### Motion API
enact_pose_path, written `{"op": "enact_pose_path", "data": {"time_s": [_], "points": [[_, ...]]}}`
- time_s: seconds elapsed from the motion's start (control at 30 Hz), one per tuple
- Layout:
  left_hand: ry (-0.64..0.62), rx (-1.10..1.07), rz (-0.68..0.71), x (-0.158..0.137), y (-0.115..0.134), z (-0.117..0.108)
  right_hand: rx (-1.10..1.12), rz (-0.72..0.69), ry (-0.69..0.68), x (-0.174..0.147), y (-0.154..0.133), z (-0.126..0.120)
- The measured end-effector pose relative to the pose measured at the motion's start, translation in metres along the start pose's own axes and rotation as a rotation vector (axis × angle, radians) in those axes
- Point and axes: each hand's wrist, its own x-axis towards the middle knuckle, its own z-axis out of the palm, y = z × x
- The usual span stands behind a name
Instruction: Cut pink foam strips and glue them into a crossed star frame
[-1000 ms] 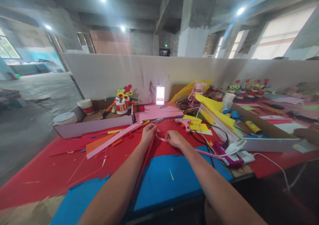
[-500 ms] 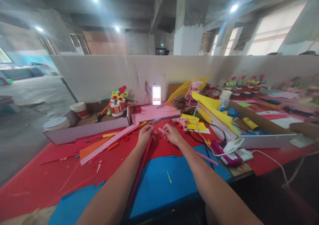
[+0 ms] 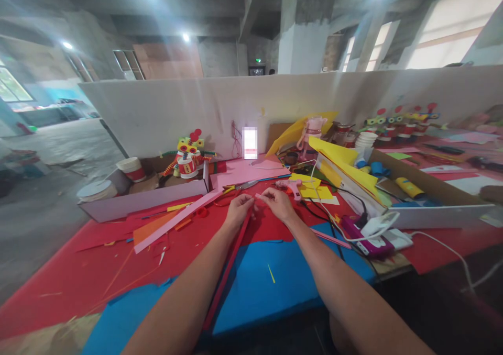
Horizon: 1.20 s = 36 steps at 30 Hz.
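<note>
My left hand (image 3: 239, 212) pinches the top end of a long red paper strip (image 3: 228, 269), which slants down towards me across the blue sheet (image 3: 275, 276). In my right hand (image 3: 280, 204) is a pink paper strip (image 3: 258, 195), its short end poking out from the fingertips. The two hands almost meet above the red paper, and the ends of both strips lie close together; whether they touch I cannot tell. Just beyond are scissors (image 3: 244, 185) on the table. A pink glue gun (image 3: 291, 188) rests right of my right hand.
On the left, a shallow box (image 3: 145, 202) holds a paper-cup figure (image 3: 189, 161). At right, a cardboard box (image 3: 436, 216) contains coloured rolls, near a purple power strip (image 3: 359, 237) with trailing cables. Pink sheets (image 3: 251, 172) and a white partition (image 3: 176, 106) lie ahead.
My hands have come closer together, bringing the pink strip's end towards the red strip. The whole view has shifted slightly.
</note>
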Motion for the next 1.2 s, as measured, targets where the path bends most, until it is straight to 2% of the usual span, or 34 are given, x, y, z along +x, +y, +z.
{"op": "enact_pose_path", "data": {"time_s": [0.13,0.47,0.77,1.2], "points": [[-0.044,0.015,0.016,0.0001,-0.0023,0.0025,0.040,0.028,0.012,0.0011,0.0030,0.0025],[-0.061,0.081,0.035,0.0012,-0.0053,0.0037,0.075,0.048,0.014,0.0026,0.0080,0.0033],[-0.082,0.108,0.044,0.0015,-0.0050,0.0035,0.072,0.073,-0.074,0.0038,0.0087,0.0004],[-0.103,0.077,0.019,-0.0001,-0.0030,0.0051,0.126,0.086,-0.085,0.0025,0.0051,-0.0028]]}}
